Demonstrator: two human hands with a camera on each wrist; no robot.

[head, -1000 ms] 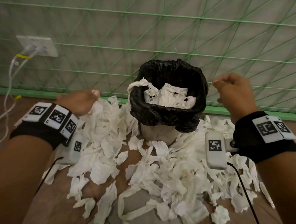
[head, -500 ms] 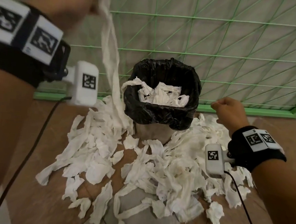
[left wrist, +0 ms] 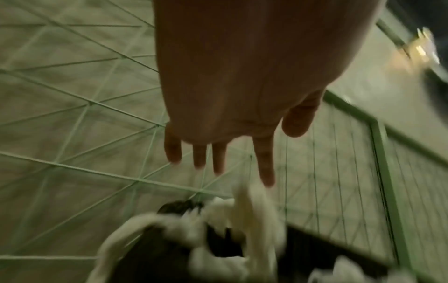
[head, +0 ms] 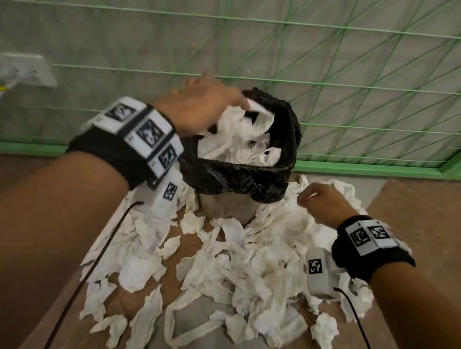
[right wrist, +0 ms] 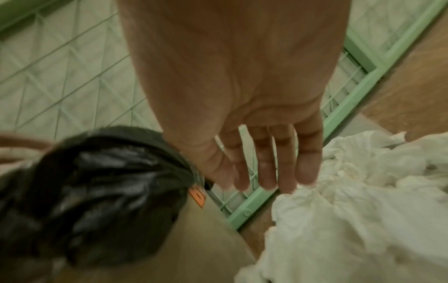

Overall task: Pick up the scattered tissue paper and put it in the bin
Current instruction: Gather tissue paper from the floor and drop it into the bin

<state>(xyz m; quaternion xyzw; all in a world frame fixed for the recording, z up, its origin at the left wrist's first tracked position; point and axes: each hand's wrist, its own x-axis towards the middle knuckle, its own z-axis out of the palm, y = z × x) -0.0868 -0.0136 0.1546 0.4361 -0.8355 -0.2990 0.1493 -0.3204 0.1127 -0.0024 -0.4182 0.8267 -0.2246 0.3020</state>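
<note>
head view: crumpled white tissue (head: 246,263) rings glossy black-lined bin (head: 240,172).

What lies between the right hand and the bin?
In the head view, loose tissue lies on the floor between the right hand and the bin.

We see the bin (head: 237,175) standing on the floor (head: 430,221) just before the mesh fence (head: 346,73), with tissue (head: 235,138) piled inside it. More tissue lies scattered on the floor around the bin's base, to its left, right and in front. Our left hand (head: 199,106) is above the bin's left rim, over the tissue inside. Our right hand (head: 322,203) is just right of the bin, over the floor tissue. A wall socket (head: 20,68) sits far left, behind the fence.
</note>
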